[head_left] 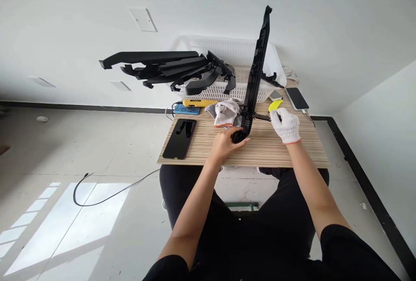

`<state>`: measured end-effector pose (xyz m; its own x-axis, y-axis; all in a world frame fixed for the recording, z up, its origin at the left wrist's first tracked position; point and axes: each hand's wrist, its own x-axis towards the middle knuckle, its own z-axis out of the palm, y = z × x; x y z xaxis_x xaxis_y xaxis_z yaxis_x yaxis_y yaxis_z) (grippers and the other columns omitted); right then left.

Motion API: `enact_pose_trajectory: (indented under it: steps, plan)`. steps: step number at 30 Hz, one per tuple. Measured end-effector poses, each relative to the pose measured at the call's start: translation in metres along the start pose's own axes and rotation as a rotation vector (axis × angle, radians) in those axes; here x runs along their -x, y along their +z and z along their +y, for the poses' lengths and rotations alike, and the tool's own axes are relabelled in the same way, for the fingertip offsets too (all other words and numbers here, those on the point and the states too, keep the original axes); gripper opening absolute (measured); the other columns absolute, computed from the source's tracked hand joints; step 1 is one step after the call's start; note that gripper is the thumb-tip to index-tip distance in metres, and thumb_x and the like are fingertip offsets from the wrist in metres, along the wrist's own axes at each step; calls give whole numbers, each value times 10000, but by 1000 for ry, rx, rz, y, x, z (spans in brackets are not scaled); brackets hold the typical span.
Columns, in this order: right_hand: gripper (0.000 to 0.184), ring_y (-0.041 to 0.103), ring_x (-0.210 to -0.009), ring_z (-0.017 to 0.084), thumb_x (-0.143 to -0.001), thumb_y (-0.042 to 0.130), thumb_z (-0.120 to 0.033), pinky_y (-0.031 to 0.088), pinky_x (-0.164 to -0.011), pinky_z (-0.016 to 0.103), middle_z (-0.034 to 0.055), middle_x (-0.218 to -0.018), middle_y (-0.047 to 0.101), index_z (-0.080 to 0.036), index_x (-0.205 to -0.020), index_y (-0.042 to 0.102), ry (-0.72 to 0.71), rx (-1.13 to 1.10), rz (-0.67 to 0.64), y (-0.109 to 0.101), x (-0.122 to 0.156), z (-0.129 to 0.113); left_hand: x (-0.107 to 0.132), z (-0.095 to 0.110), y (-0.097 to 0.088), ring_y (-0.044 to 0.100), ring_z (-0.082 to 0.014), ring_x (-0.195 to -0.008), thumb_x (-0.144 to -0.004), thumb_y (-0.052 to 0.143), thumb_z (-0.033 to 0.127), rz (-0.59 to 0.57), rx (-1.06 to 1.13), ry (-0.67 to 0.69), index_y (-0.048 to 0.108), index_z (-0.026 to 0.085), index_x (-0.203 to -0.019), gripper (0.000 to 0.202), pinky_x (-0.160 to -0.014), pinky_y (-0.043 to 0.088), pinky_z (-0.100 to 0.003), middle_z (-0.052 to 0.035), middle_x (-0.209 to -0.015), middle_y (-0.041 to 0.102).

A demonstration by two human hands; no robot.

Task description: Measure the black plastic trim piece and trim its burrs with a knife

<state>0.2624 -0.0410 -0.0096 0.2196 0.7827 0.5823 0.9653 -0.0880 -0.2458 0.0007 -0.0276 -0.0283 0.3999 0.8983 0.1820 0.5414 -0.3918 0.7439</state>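
Note:
A long black plastic trim piece stands almost upright above the table, leaning slightly right, its ribbed inner side showing. My left hand, bare, grips its lower end between thumb and fingers. To the right of the piece, my right hand wears a white knitted glove and is closed. A thin dark strip reaches from the trim piece to the glove's fingers. Just beyond those fingers shows a bright yellow thing. What the gloved fingers hold is partly hidden, and I cannot tell whether it is the strip or the yellow thing.
A white plastic basket stands behind, with several black trim pieces jutting out leftward. On the wooden table lie a black phone, another phone on a cable, a yellow-handled tool, a blue object and a white glove.

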Motion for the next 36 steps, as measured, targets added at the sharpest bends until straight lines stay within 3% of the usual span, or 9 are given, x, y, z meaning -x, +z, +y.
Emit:
enact_pose_trajectory:
  steps: [4, 9, 13, 20, 23, 28, 32, 36]
  plan:
    - [466, 511, -511, 166, -976, 422, -526, 254, -545, 306, 48, -556, 594, -205, -693, 607, 27, -22, -31, -3, -1, -3, -4, 1, 1, 667, -184, -696, -802, 787, 545, -25, 14, -21, 757, 257, -1183, 479, -641, 449, -276, -7, -822, 753]
    - [529, 546, -539, 174, -997, 361, -603, 271, -568, 309, 36, -572, 607, -214, -762, 632, 49, -109, -139, -7, -2, 3, -11, 1, 6, 702, -212, -808, -804, 798, 515, -40, 58, -8, 741, 268, -1217, 484, -717, 496, -294, -27, -945, 778]
    - [569, 558, -578, 178, -937, 457, -717, 286, -569, 314, 34, -593, 607, -228, -686, 607, 126, -126, -206, -18, -7, -3, -18, 1, 6, 689, -215, -870, -790, 825, 437, -5, 155, 40, 745, 214, -1162, 441, -791, 513, -306, -52, -999, 772]
    - [552, 625, -702, 228, -881, 546, -729, 355, -624, 332, 72, -735, 710, -221, -746, 714, 103, -147, -260, -44, -26, -14, -47, 12, 1, 612, -171, -687, -718, 844, 406, 79, 341, 79, 722, 175, -971, 363, -624, 453, -276, 5, -732, 678]
    - [535, 641, -715, 227, -900, 530, -708, 370, -643, 331, 60, -744, 725, -233, -743, 718, 111, -186, -293, -50, -30, -13, -55, 16, 2, 633, -174, -689, -710, 838, 410, 104, 396, 96, 711, 180, -929, 342, -629, 477, -279, -1, -737, 692]
    - [556, 628, -611, 193, -929, 500, -691, 387, -622, 313, 27, -570, 658, -228, -674, 674, 236, -317, -426, -55, -28, -24, -45, 10, 4, 693, -207, -761, -730, 825, 438, 76, 470, 32, 712, 184, -973, 370, -659, 523, -295, -38, -837, 748]
    - [559, 611, -540, 159, -896, 557, -697, 411, -588, 288, 20, -545, 662, -213, -630, 644, 371, -473, -525, -65, -18, -33, -35, 9, 1, 711, -210, -815, -749, 818, 437, 67, 523, -21, 713, 183, -990, 365, -715, 540, -298, -51, -911, 760]
    - [608, 607, -507, 157, -887, 527, -737, 443, -522, 275, 54, -594, 702, -196, -650, 671, 534, -578, -455, -65, -2, -36, -30, 15, -3, 720, -225, -833, -770, 794, 462, 75, 485, -21, 710, 192, -999, 364, -715, 539, -305, -53, -912, 764]
